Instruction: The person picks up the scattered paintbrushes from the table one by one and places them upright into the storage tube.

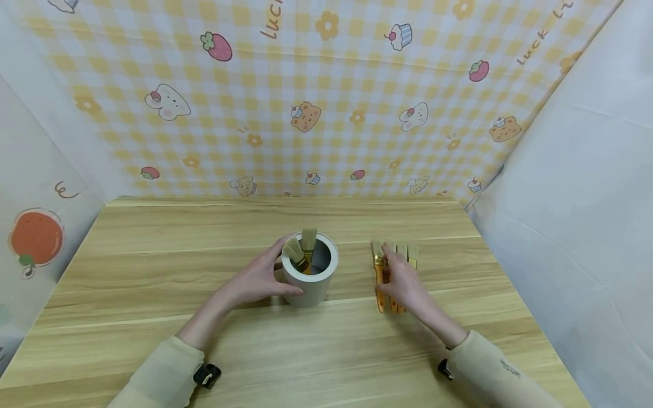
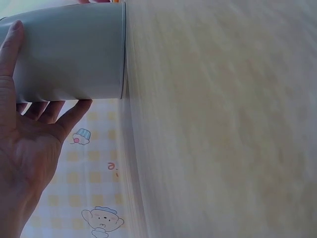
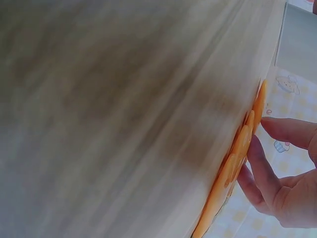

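Only readable stuff is on the checkered backdrop cloth (image 1: 326,102): "LUCK" cut off at the top middle, and another "Luck" at the upper right.

We look down on a pale wood-grain tabletop (image 1: 153,272). Behind it hangs a yellow-and-white checked backdrop (image 1: 326,102) printed with strawberries, bears, cupcakes and flowers. A plain white sheet (image 1: 576,198) closes the right side, and a panel with an orange print (image 1: 35,238) the left. Light is soft and even.
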`<action>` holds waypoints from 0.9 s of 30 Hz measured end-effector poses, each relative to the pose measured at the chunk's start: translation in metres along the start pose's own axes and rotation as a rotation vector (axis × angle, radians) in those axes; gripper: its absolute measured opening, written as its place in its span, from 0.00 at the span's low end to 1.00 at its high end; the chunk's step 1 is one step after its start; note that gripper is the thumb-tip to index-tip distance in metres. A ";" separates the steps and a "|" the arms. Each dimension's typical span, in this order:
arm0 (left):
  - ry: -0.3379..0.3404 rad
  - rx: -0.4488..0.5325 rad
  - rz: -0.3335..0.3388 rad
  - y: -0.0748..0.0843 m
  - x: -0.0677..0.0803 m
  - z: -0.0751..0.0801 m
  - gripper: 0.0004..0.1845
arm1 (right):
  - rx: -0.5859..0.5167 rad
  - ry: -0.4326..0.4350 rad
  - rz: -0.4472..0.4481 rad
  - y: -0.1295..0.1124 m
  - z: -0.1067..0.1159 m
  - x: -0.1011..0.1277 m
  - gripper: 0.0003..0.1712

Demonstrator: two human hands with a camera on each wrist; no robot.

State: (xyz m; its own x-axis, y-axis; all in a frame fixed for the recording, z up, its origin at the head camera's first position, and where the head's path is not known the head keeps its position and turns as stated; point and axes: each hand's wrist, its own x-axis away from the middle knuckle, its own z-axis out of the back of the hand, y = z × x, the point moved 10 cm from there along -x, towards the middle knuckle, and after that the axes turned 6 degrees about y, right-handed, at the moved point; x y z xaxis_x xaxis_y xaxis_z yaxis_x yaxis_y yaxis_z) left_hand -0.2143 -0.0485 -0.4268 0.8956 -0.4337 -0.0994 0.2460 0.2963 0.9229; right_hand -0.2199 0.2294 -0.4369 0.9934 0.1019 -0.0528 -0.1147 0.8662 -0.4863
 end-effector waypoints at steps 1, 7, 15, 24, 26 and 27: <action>-0.001 0.002 0.001 0.000 0.000 0.000 0.59 | 0.002 -0.002 0.001 -0.001 0.000 0.000 0.57; -0.001 0.000 -0.001 0.000 0.000 0.001 0.59 | 0.015 -0.029 -0.013 -0.002 -0.003 -0.001 0.56; -0.002 -0.002 -0.002 0.001 0.000 0.000 0.60 | 0.054 -0.109 -0.038 0.000 -0.009 -0.004 0.54; -0.003 -0.001 -0.001 0.001 -0.001 -0.001 0.59 | -0.101 -0.109 -0.031 -0.004 0.002 -0.013 0.51; -0.002 0.002 -0.002 0.002 0.000 -0.001 0.59 | -0.163 -0.093 -0.031 -0.008 0.009 -0.015 0.48; -0.001 0.001 -0.003 0.002 0.000 -0.001 0.59 | -0.197 -0.082 -0.029 -0.011 0.014 -0.016 0.46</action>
State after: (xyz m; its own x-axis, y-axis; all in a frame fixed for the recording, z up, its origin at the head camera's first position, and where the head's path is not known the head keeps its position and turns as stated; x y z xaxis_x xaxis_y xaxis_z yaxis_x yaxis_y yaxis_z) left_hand -0.2140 -0.0472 -0.4255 0.8944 -0.4355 -0.1018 0.2481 0.2939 0.9231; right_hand -0.2346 0.2253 -0.4189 0.9917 0.1250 0.0312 -0.0752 0.7581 -0.6477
